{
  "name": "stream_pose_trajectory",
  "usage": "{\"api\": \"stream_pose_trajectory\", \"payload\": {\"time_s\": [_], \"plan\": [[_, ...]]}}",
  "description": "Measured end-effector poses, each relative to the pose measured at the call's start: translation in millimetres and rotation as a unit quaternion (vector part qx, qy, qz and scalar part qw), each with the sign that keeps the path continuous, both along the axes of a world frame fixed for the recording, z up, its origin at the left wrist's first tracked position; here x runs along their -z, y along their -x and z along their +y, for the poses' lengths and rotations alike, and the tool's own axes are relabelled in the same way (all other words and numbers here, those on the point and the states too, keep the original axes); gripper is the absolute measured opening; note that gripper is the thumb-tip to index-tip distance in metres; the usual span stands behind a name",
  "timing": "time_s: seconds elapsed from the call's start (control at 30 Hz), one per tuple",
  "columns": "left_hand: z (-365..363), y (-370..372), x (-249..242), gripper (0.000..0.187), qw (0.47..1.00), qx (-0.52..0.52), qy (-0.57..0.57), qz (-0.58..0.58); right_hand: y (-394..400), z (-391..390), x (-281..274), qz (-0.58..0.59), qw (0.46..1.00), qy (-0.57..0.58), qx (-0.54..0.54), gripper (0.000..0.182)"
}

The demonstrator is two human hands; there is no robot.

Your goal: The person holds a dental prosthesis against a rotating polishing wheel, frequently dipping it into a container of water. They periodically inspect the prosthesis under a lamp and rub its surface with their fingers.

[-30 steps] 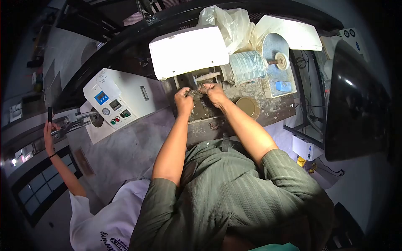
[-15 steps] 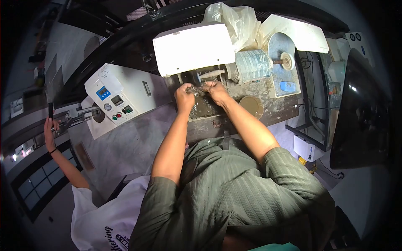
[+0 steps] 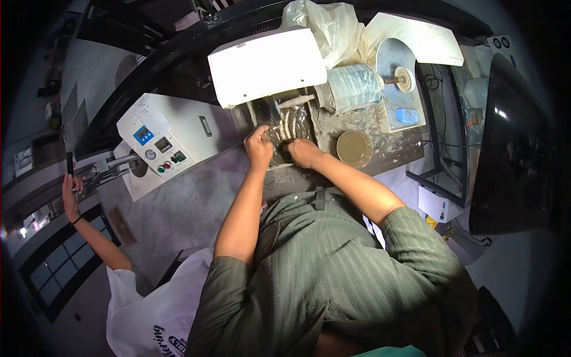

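Observation:
My left hand (image 3: 258, 146) is closed in a pinch at the left side of a wet, dark trough (image 3: 278, 156). A small pale bit shows at its fingertips, too small to name. My right hand (image 3: 304, 153) is lower and to the right, its fingers curled down into the trough; what they hold, if anything, is hidden. Above the hands, pale curved streaks (image 3: 289, 126) run over the shiny wet surface. A tapered pale spindle (image 3: 297, 101) points left into the trough, under a white hood (image 3: 269, 66).
A bowl of brownish liquid (image 3: 354, 149) stands right of my right hand. A plastic-wrapped motor (image 3: 355, 88) carries a white buffing wheel (image 3: 404, 80) beside a blue block (image 3: 407, 116). On the left are a white control box (image 3: 172, 140) and another person's raised hand (image 3: 70, 185).
My hands were together near the spindle; the right has dropped down and toward me, and the left stays near the same place. Pale streaks now show in the trough.

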State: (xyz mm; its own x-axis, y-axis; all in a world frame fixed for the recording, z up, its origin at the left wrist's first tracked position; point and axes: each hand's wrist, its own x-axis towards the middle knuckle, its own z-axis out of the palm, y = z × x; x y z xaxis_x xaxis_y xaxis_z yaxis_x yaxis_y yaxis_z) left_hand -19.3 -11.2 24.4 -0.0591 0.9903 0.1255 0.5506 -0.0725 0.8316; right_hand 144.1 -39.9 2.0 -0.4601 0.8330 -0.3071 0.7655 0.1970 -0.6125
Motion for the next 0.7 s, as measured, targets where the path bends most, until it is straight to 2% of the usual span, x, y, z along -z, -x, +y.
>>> {"api": "stream_pose_trajectory", "payload": {"time_s": [0.03, 0.07, 0.1, 0.17, 0.2, 0.23, 0.3, 0.37, 0.43, 0.5, 0.57, 0.6, 0.63, 0.67, 0.7], "plan": [[0, 1, 1, 0.020, 1.000, 0.004, -0.014, 0.001, -5, 2, -10, -0.011, 0.996, 0.086, -0.022, 0.036], [0, 1, 2, 0.020, 1.000, 0.008, -0.028, 0.002, -10, 2, -20, 0.046, 0.998, 0.026, 0.026, 0.031], [-1, 3, 3, 0.020, 1.000, 0.009, -0.026, 0.001, -12, 7, -41, 0.046, 0.998, 0.027, 0.027, 0.031], [-1, 4, 6, 0.019, 0.998, 0.028, 0.030, 0.039, -15, 17, -80, 0.222, 0.957, 0.107, 0.152, 0.031], [-1, 3, 7, 0.019, 0.998, 0.028, 0.030, 0.038, -13, 15, -80, 0.248, 0.954, 0.023, 0.169, 0.031], [0, 3, 8, 0.019, 0.998, 0.037, 0.057, 0.011, -11, 16, -79, 0.248, 0.954, 0.023, 0.170, 0.031], [0, 1, 14, 0.020, 0.995, 0.047, 0.085, -0.017, -4, 17, -75, 0.286, 0.934, -0.160, 0.141, 0.030], [2, -2, 22, 0.020, 0.988, -0.005, 0.121, -0.095, 1, 21, -59, 0.257, 0.939, -0.175, 0.148, 0.031], [7, -4, 26, 0.020, 0.990, -0.011, 0.096, -0.099, 2, 28, -44, 0.232, 0.935, -0.066, 0.259, 0.030], [10, -7, 22, 0.019, 0.992, -0.021, 0.075, -0.102, 1, 38, -17, 0.274, 0.912, 0.033, 0.304, 0.024], [16, -12, 6, 0.020, 0.992, -0.029, 0.091, -0.077, 2, 43, -22, 0.338, 0.861, 0.125, 0.359, 0.017], [19, -14, 9, 0.019, 0.993, -0.028, 0.098, -0.063, 1, 45, -20, 0.338, 0.861, 0.125, 0.359, 0.017], [23, -15, 11, 0.019, 0.993, -0.028, 0.097, -0.063, 2, 47, -19, 0.356, 0.839, 0.146, 0.385, 0.014], [26, -17, 14, 0.018, 0.990, -0.040, 0.126, -0.049, 2, 48, -17, 0.374, 0.814, 0.168, 0.411, 0.011], [27, -18, 16, 0.018, 0.986, -0.054, 0.156, -0.035, 3, 49, -13, 0.374, 0.814, 0.169, 0.410, 0.011]]}}
